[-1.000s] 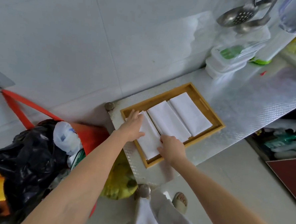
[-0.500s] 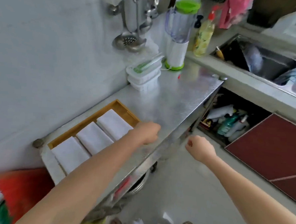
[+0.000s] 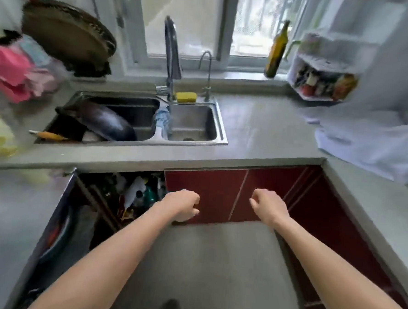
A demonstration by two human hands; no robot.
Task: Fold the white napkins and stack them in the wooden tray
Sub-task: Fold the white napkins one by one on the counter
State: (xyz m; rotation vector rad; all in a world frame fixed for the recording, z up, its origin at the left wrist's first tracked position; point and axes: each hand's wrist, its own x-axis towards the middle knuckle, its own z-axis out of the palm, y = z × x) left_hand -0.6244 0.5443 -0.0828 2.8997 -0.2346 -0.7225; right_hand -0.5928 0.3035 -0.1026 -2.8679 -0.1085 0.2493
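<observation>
I can't find the napkins or the wooden tray anywhere in this view, so I cannot tell which way they point or how their long axis runs. My left hand [image 3: 183, 204] and right hand [image 3: 268, 207] hang low centre, fingers loosely curled, holding nothing, in front of the red cabinet doors [image 3: 222, 193]. Beyond them the double sink [image 3: 195, 122] sits mid-frame. I judge no fold is in hand; the next move calls for finding the tray, or any napkins left to fold.

We observe two bare forearms entering from the lower frame, without sleeves, watch or rings. One dark shoe [image 3: 171, 308] shows at bottom centre.
</observation>
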